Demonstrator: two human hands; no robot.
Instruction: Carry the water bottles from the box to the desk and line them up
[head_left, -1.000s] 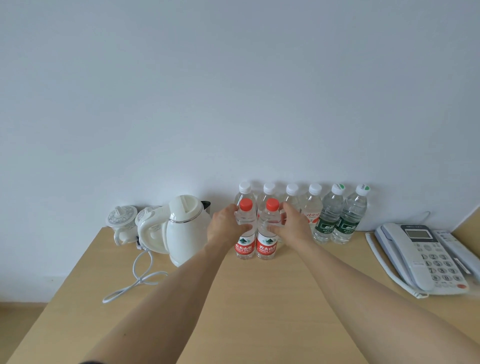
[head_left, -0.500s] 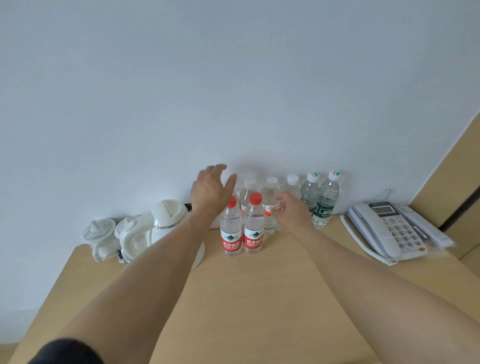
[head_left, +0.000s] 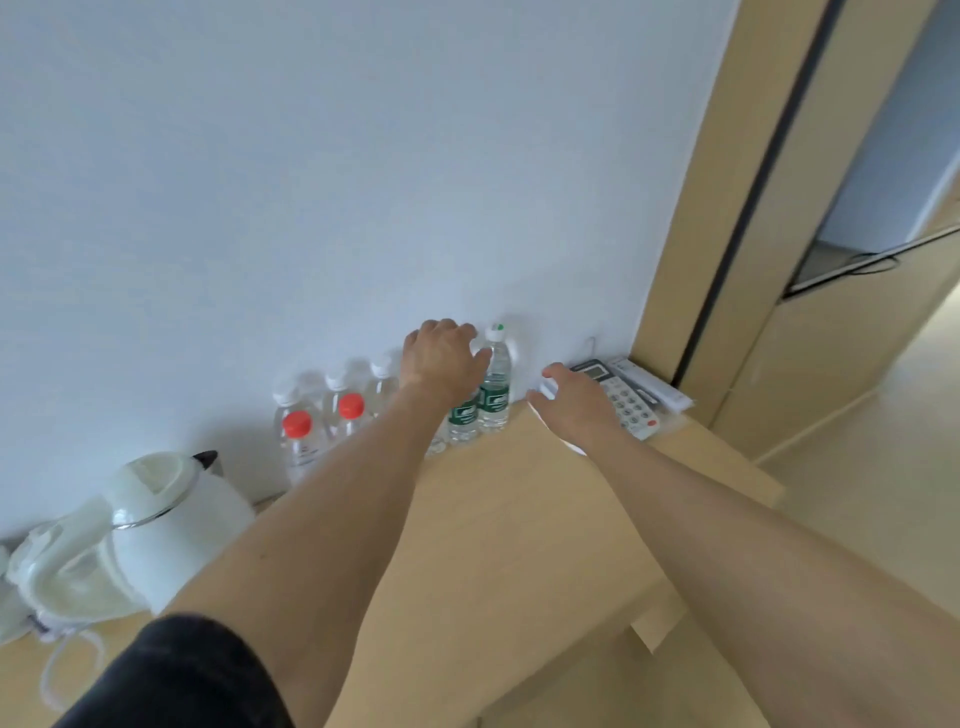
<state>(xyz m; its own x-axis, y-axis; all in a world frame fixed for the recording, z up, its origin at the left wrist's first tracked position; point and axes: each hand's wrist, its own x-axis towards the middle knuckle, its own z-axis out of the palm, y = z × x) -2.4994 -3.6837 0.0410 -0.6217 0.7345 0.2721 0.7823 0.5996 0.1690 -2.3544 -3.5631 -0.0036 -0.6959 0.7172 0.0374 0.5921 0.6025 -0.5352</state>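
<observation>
1. The left hand (head_left: 441, 358) hangs over the back row of bottles, fingers loosely spread and grasping nothing, fingertips just beside the cap of the clear plastic water bottle with a dark green label (head_left: 495, 382).
2. The right hand (head_left: 569, 402) hovers at that bottle's 3 o'clock, palm down over the white push-button telephone (head_left: 631, 402); whether it grasps anything I cannot tell.
3. At the left hand's 8 o'clock, two clear bottles with red caps (head_left: 297, 434) stand on the pale wooden counter (head_left: 519, 519), touching the clear white-capped bottles (head_left: 337, 387) against the wall.
4. A white electric kettle (head_left: 156, 525) sits at the counter's 9 o'clock edge.
</observation>
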